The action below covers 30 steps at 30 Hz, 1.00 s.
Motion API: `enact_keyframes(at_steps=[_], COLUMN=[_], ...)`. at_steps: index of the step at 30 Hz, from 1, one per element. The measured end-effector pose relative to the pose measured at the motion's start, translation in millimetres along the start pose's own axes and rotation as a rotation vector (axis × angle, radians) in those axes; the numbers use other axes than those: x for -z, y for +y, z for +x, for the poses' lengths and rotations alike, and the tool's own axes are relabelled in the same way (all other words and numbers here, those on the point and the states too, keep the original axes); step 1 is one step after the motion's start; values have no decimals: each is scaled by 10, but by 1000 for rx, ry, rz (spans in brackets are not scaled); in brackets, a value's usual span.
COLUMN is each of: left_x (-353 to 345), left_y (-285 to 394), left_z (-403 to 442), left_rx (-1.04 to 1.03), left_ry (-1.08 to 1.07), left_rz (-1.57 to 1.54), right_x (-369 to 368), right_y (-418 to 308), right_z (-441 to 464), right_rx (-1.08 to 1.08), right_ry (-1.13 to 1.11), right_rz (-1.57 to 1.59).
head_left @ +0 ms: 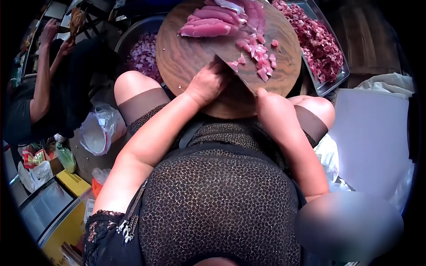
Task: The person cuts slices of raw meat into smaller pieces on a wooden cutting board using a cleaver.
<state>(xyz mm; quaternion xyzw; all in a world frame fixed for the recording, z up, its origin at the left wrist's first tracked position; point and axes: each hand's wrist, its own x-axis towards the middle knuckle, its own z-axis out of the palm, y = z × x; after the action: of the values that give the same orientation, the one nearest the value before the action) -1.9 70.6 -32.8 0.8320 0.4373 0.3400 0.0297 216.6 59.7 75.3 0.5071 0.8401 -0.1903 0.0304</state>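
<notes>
Right hand [276, 110] grips knife [242, 79] over board [177, 55]; left hand [208, 83] curled beside it, maybe steadying, grasp unclear; meat [208, 29] kept far.

Slick pink meat strips [208, 29] piled toward the round block [175, 60]'s far edge, diced bits [258, 53] kinda rightward, 1 knife [236, 74] slanted lap-side.
</notes>
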Motion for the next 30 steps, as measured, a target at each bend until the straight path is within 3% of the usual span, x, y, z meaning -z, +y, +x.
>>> enact_keyframes(at_steps=[3, 5, 8, 13, 16, 22, 25, 30], left_x=[63, 104, 163, 88, 153, 145, 260, 178], left_y=[41, 45, 55, 10, 56, 47, 110, 68], left_z=[-4, -16, -45, -174, -72, -68, -76, -294], left_rx=[35, 163, 84, 206, 100, 43, 83, 127], left_ry=[-24, -84, 1, -152, 9, 69, 33, -47], left_rz=[19, -126, -118, -118, -169, -78, -118, -34], right_x=[-45, 1, 45, 73, 117, -84, -4, 150], right_y=[-37, 25, 71, 50, -25, -183, -155, -93], right_z=[489, 580, 377, -178, -231, 452, 551, -41], right_rx=[63, 82, 30, 44, 24, 87, 117, 70], right_ry=[52, 183, 201, 127, 55, 75, 216, 99], right_rz=[8, 134, 68, 52, -24, -23, 70, 16])
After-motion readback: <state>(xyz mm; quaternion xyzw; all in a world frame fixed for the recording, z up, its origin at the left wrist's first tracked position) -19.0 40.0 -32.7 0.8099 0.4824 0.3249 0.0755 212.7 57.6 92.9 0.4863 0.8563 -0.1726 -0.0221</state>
